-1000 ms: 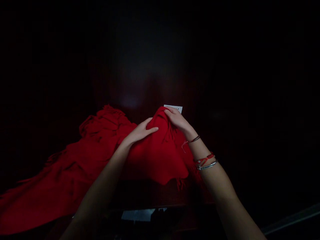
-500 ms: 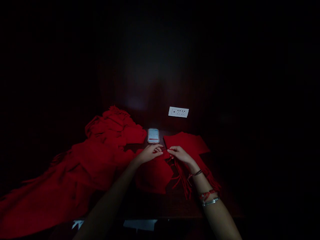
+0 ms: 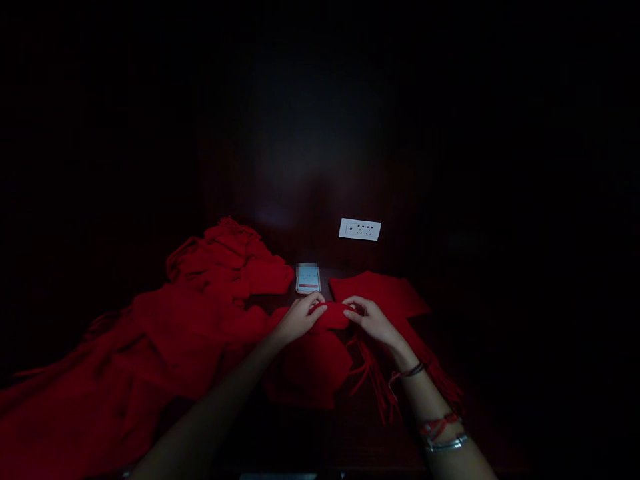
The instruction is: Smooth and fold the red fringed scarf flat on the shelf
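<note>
A red fringed cloth, scarf-like [image 3: 315,367], lies on the dark table in front of me, its far edge raised between my hands. My left hand [image 3: 303,317] grips that edge at its left, thumb on the near side and fingers curled behind. At the right end of the same edge, my right hand [image 3: 367,317] pinches the cloth between thumb and fingers. Loose red fringe [image 3: 377,383] hangs below my right wrist, though I cannot tell which cloth each strand belongs to. Bracelets circle my right wrist and forearm.
A large heap of red scarves [image 3: 180,327] spreads over the left side. To the right lies a flat folded red scarf [image 3: 383,293] with fringe. A lit phone [image 3: 308,279] rests just beyond my hands. On the dark wall is a white socket plate [image 3: 360,229].
My hands have moved slightly apart and now hold a broader edge of the red cloth stretched between them. The view has tilted a little upward, shifting everything lower.
</note>
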`<state>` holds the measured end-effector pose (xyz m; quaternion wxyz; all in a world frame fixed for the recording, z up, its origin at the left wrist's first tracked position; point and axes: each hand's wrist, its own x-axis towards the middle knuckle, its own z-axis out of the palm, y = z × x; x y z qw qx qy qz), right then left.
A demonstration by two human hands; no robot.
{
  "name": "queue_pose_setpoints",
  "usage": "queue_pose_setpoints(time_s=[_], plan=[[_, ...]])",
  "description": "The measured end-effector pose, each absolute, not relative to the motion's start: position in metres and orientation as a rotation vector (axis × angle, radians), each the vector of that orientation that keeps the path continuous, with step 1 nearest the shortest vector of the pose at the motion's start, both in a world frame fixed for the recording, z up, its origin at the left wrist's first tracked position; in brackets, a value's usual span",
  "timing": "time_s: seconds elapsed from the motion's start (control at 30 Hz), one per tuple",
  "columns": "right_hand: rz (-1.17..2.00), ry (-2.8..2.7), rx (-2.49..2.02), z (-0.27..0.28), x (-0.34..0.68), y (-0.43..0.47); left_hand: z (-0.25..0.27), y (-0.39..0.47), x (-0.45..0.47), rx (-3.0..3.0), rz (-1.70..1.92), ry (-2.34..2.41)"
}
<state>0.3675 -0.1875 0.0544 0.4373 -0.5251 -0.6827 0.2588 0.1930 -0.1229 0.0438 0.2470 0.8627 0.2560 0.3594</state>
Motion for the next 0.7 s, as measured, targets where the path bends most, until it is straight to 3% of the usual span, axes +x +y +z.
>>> queue_pose_setpoints(time_s=[0.4, 0.7], plan=[[0.376, -1.811, -1.398, 0.053, 0.363, -0.185, 0.048, -0.134, 0.193, 2.477, 1.052, 0.610], [0.343, -1.925, -1.357, 0.055, 0.356, -0.192, 0.046, -0.132, 0.193, 2.477, 1.052, 0.542]])
